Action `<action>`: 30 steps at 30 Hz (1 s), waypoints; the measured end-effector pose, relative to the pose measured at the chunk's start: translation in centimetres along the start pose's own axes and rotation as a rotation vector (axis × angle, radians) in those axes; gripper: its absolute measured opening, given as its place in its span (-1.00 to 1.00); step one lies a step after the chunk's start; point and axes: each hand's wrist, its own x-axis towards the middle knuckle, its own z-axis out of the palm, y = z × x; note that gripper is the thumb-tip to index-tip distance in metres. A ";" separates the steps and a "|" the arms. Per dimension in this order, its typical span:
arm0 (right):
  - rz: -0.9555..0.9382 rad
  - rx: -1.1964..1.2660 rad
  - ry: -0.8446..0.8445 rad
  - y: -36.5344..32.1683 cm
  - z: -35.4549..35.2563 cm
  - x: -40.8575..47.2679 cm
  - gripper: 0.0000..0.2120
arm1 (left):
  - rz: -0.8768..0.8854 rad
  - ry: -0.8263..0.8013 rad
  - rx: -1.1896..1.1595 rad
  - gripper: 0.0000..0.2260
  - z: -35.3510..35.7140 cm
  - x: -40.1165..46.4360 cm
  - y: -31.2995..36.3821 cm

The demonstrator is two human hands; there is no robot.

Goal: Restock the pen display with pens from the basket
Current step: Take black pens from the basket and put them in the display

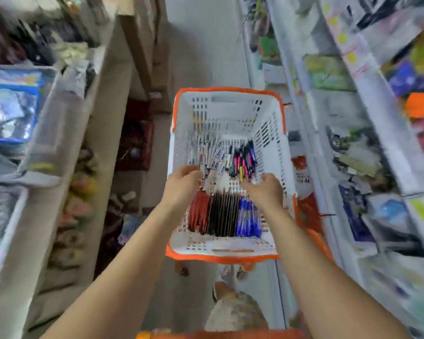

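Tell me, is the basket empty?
No. The basket holds pens: red, black and blue bundles, plus loose ones.

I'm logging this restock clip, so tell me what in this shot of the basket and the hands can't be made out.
- Head view, left hand and right hand: motion blur and the hands' backs hide whether the fingers grip any pens.
- Loose pens in the basket: blurred, no count or print readable.
- Shelves: smeared, so no pen display can be picked out.

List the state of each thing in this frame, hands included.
Basket: open-topped, part-filled with pens.
Red, black and blue pens: sorted in rows by colour.
Loose mixed pens: heaped at the far end.
Left hand: curled on loose pens.
Right hand: curled among pens; grip unclear.
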 end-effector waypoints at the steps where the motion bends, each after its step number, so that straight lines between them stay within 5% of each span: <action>1: -0.003 -0.024 -0.016 -0.3 0.4 2.5 -0.31 | -0.017 -0.005 0.023 -0.75 1.2 1.7 0.3; 5: -0.019 -0.200 -0.042 -1.2 4.1 11.9 -0.28 | -0.031 0.006 0.156 -0.68 4.4 7.6 1.3; 8: -0.005 -0.330 -0.049 -1.7 6.8 16.3 0.06 | -0.077 0.025 0.182 -0.72 5.3 11.0 1.4; 11: 0.025 -0.425 -0.001 -0.9 9.2 18.7 0.15 | -0.102 0.042 0.191 -0.74 5.6 13.7 1.0; 22: 0.113 -0.504 0.252 1.8 16.0 20.9 0.07 | -0.201 -0.034 0.068 -0.82 5.9 18.5 -0.9; 30: 0.071 -0.504 0.229 1.6 15.0 22.1 -0.09 | -0.237 -0.021 -0.077 -0.82 4.8 17.9 -0.8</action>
